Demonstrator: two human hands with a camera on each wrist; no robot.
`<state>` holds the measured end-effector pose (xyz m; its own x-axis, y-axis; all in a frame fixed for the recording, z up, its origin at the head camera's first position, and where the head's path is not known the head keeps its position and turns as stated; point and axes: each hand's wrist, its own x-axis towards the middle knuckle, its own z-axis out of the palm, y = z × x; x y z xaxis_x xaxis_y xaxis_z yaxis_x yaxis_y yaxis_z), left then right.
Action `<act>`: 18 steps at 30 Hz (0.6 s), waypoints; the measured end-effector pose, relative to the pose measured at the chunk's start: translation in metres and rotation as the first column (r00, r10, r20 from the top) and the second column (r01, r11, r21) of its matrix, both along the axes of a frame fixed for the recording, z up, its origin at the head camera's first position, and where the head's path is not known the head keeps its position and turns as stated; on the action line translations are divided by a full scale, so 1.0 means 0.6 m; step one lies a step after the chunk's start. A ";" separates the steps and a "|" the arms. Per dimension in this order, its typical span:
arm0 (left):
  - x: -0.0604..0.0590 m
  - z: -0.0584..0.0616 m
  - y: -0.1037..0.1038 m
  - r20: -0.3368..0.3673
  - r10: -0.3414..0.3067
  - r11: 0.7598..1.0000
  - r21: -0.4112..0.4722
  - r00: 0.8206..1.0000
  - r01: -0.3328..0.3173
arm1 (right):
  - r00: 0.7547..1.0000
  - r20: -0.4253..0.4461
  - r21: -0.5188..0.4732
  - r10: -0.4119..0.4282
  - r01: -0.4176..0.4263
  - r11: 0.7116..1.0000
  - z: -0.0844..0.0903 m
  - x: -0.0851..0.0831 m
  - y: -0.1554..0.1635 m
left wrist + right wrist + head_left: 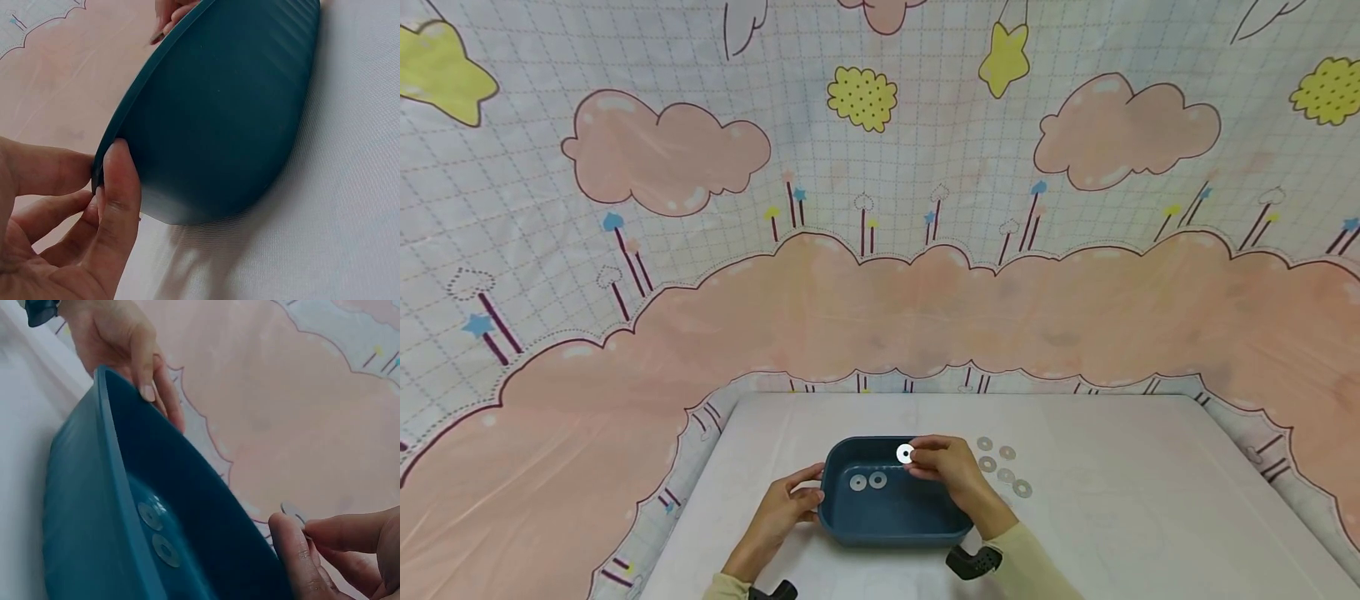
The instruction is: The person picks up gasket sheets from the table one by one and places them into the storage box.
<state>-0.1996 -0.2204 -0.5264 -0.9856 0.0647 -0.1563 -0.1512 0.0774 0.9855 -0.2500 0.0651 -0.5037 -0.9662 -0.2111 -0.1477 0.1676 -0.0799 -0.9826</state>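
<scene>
A dark blue rectangular bin (895,533) with rounded corners stands on the white table. Two flat metal washers (858,482) lie side by side on its floor, and they show in the right wrist view too. My left hand (786,504) grips the bin's left rim between thumb and fingers, as the left wrist view makes plain. Over the back right part of the bin, my right hand (951,471) pinches a single washer (905,453) between thumb and fingertips. The right wrist view has this held washer (292,512) above the rim level, tilted.
To the right of the bin, several loose washers (987,464) lie spread on the white table (1135,500). Behind the table hangs a patterned cloth (910,317) with clouds and stars. Black straps with devices (973,562) sit on the wrists.
</scene>
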 end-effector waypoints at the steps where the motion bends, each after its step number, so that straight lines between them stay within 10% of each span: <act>1: 0.000 0.000 0.000 0.002 0.002 1.000 -0.002 1.000 -0.002 | 1.000 0.004 0.002 -0.001 0.001 1.000 -0.002 -0.002 -0.002; 18: 0.001 -0.002 0.000 0.010 0.013 1.000 -0.004 1.000 -0.013 | 0.997 0.072 0.042 0.043 -0.046 0.998 -0.032 -0.022 -0.023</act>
<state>-0.1993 -0.2202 -0.5279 -0.9848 0.0517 -0.1660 -0.1617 0.0792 0.9837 -0.2631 0.0511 -0.5227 -0.9429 -0.2453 -0.2253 0.2392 -0.0283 -0.9705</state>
